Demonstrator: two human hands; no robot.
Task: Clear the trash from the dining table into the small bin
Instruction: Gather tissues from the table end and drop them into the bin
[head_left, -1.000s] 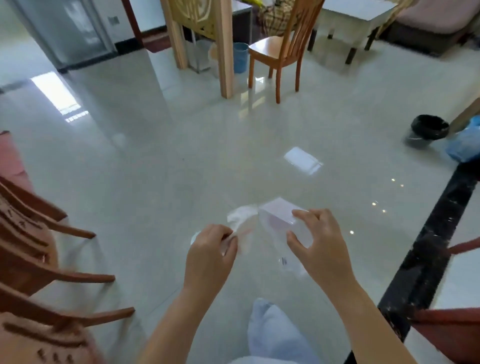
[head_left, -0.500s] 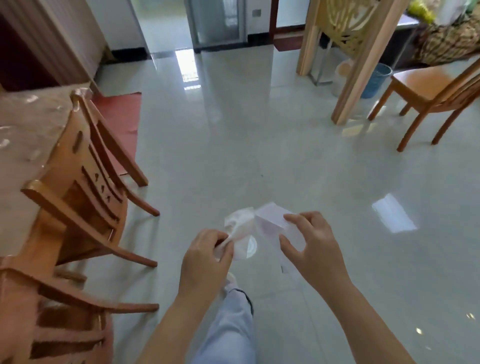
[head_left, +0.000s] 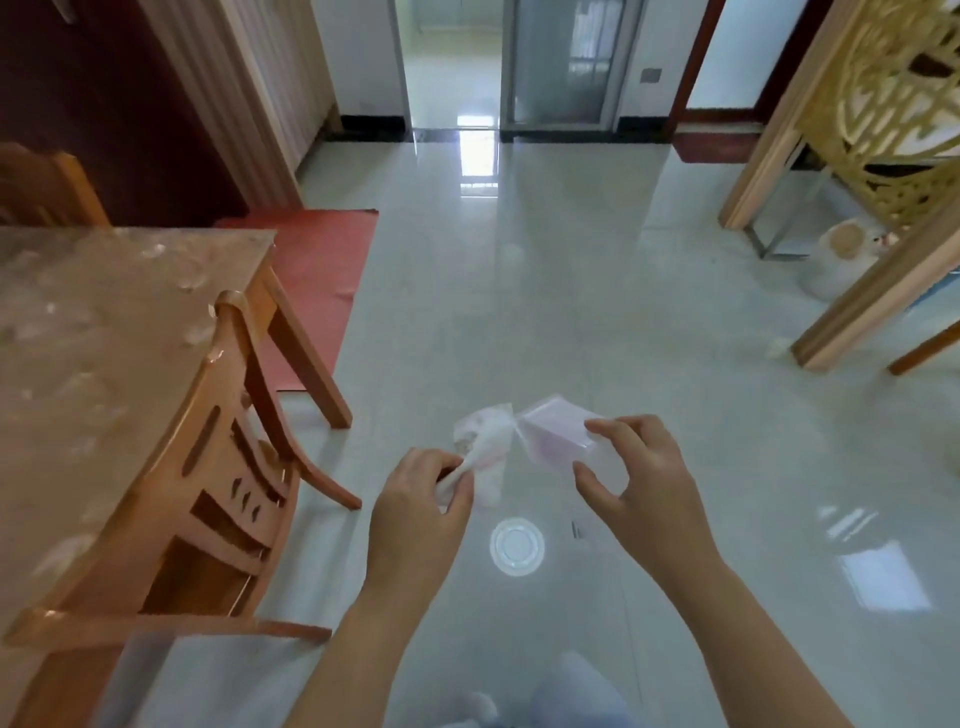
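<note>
At the bottom edge, the person's pale blue trouser knees (head_left: 571, 691) are showing, blurred. Above them both bare forearms are reaching forward over the glossy pale grey tiled floor (head_left: 597, 312). The left hand (head_left: 421, 499) is curling its fingers and pinching the lower end of a crumpled white tissue-like wrapper (head_left: 485, 441) between thumb and forefinger. The right hand (head_left: 644, 483) is half closed, with its thumb and fingertips gripping a clear, pink-tinted, box-shaped plastic container (head_left: 558, 431) by its near side. The two pieces of trash are touching at their upper corners, held in the air over the floor, to the right of the table and apart from it. Just below and between the hands a round clear plastic disc (head_left: 517, 546) is showing; I cannot tell whether it is lying on the floor or hanging from something held.

To the left, a light orange wooden slat-backed chair (head_left: 208, 493) is standing pushed against a wooden dining table under a clear plastic cover (head_left: 104, 338). Beyond the table leg a red rectangular floor mat (head_left: 317, 280) is lying flat. On the right a pale wooden partition with golden lattice carving (head_left: 883, 130) is rising, with a white sack (head_left: 836, 265) sitting at its foot. Farthest off, a bright open doorway (head_left: 452, 57) is glaring onto the tiles.
</note>
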